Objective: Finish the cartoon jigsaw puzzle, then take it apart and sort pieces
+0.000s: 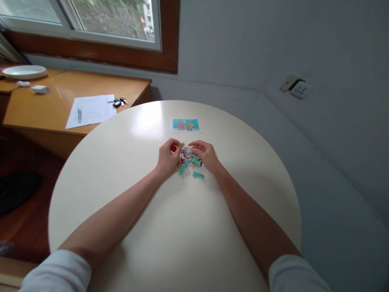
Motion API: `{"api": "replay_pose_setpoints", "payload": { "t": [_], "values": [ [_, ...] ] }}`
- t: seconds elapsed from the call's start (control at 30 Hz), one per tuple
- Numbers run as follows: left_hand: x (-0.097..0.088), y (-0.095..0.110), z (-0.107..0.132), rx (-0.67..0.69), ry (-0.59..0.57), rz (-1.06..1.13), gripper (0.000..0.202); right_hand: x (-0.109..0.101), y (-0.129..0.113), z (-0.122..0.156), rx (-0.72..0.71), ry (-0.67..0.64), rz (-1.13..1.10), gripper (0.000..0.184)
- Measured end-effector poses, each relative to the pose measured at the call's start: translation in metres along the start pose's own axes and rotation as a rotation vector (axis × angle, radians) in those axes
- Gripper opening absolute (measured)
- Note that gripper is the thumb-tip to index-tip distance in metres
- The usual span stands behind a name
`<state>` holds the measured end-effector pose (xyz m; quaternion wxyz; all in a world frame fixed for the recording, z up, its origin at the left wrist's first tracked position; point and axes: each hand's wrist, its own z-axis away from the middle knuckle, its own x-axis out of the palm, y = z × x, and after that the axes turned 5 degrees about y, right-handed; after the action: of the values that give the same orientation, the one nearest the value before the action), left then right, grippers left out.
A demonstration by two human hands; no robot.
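A small heap of jigsaw puzzle pieces (189, 158) lies on the round white table, some teal, pink and yellow, some grey side up. At its left edge my left hand (168, 157) is closed, thumb and finger pinching a grey-backed puzzle piece (182, 144). My right hand (207, 155) hovers at the heap's right side, its thumb and index finger slightly apart, with nothing plainly between them. One teal piece (198, 175) lies apart, just in front of the heap. Beyond both hands is a picture card (186, 125) with pink and yellow cartoon figures.
The round white table (127, 219) meets a wooden desk (60, 87) at the far left. On that desk are a paper sheet (94, 115), a pen (79, 114), keys (118, 102), a small white box (40, 89) and a white dish (26, 72). A wall stands at the right.
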<state>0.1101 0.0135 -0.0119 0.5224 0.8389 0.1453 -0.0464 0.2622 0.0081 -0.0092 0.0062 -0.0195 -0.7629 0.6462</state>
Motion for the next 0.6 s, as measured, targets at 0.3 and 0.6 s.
{"api": "replay_pose_setpoints", "payload": {
  "t": [0.3,0.6],
  "values": [
    [0.001,-0.014,-0.005,-0.046,-0.012,-0.020,0.018,-0.009,-0.009,-0.003,-0.144,-0.243,0.291,0.036],
    [0.004,-0.008,-0.001,0.077,-0.264,-0.208,0.037,-0.042,-0.005,-0.005,-0.200,-0.452,0.471,0.054]
  ]
}}
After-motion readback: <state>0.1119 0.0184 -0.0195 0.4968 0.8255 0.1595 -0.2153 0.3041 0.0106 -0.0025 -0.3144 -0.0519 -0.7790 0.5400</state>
